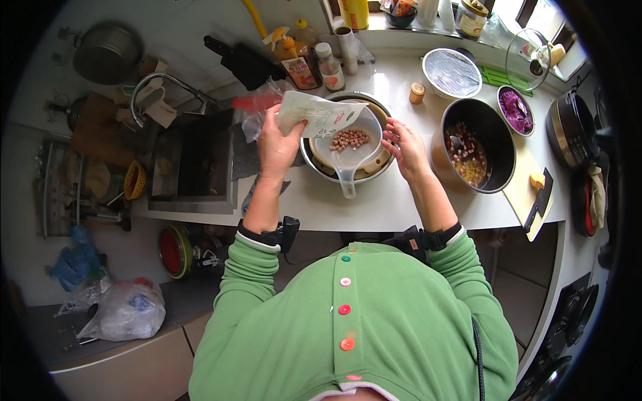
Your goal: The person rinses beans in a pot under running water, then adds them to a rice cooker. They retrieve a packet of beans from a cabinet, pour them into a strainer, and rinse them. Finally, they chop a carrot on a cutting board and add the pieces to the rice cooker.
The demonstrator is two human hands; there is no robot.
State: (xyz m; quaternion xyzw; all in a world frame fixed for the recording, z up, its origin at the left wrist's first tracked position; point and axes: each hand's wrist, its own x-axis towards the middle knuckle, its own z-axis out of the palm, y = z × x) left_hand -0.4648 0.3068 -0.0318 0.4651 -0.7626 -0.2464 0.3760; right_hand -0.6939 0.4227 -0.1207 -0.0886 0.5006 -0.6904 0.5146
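My left hand [281, 145] grips a pale plastic bag with printing [318, 113], tilted over a translucent plastic strainer [348, 163]. Reddish-brown beans or nuts [349, 140] lie in the strainer. The strainer rests over a beige colander [381, 163] inside a metal bowl [313, 163]. Beside the bowl's right side is my right hand [407, 150], with fingers apart and holding nothing. Further right, a dark inner pot [438, 165] contains yellowish liquid and scattered pinkish pieces [469, 158].
Left of the bowl is a sink [193, 205]. Bottles [331, 70] stand behind it. To the right are a foil-like covered bowl [451, 72], shredded purple cabbage [515, 111], and a kitchen knife [541, 200] on a cutting board [519, 185]. A glass lid [526, 60] stands behind.
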